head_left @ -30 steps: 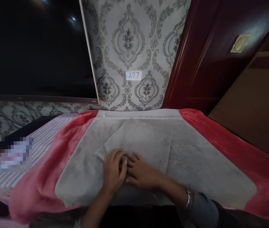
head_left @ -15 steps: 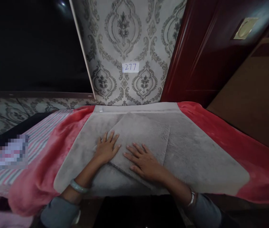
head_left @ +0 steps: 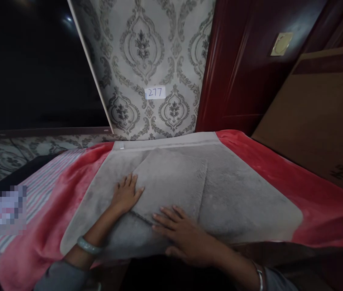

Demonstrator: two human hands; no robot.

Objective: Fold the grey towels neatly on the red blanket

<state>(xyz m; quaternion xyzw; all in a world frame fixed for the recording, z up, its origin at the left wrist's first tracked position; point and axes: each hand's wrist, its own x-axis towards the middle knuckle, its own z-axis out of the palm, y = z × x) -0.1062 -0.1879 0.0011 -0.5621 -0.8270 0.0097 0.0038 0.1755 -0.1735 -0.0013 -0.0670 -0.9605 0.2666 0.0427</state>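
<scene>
A grey plush cloth (head_left: 238, 194) is spread over a red blanket. On it lies a smaller grey folded piece (head_left: 168, 178), its corner pointing to the back and a dark edge line along its front left side. My left hand (head_left: 125, 194) rests flat at the left edge of this piece, fingers spread, holding nothing. My right hand (head_left: 183, 234) lies palm down near the front corner, fingers stretched out, also holding nothing; it covers part of the edge. Whether the folded piece is separate or part of the cloth, I cannot tell.
The red blanket (head_left: 329, 214) shows on both sides, with a striped cloth (head_left: 45, 178) at left. Behind stand a dark screen (head_left: 34, 64), a patterned wall with a paper marked 277 (head_left: 155, 92), a red-brown door panel (head_left: 235, 72) and a cardboard box (head_left: 320, 113).
My right hand has slid toward me over the folded piece. My left hand stays flat near its left edge. The view has shifted to the right.
</scene>
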